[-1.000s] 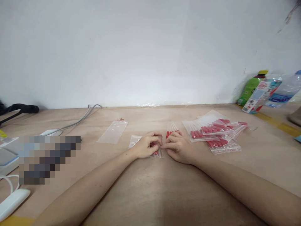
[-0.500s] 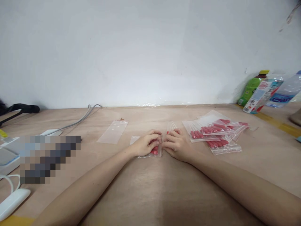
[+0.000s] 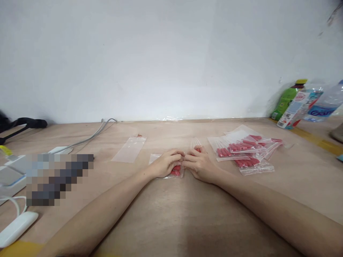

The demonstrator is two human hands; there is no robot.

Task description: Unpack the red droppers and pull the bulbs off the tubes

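Observation:
A clear zip bag point(image 3: 175, 172) with red-ended pieces inside lies flat on the table in front of me. My left hand point(image 3: 168, 163) rests over it, fingers curled and tips pressed at its right end. Against that same end, the fingertips of my right hand point(image 3: 198, 165) are pinched together, almost touching the left ones. Partly covered by the right hand are more thin white pieces with red ends point(image 3: 196, 141); I cannot tell whether they are bagged. On the right lies a pile of filled zip bags point(image 3: 245, 148), and to the left a flat, clear zip bag point(image 3: 130, 150).
Bottles point(image 3: 288, 100) and a printed carton point(image 3: 299, 109) stand at the back right by the wall. Along the left are a grey cable point(image 3: 91, 137), a white power strip point(image 3: 13, 178), a white rounded device point(image 3: 18, 228) and a blurred-out object point(image 3: 59, 180).
My right fingers have shifted slightly left and bunched closer to the left fingertips. The left hand has barely moved and stays on the bag.

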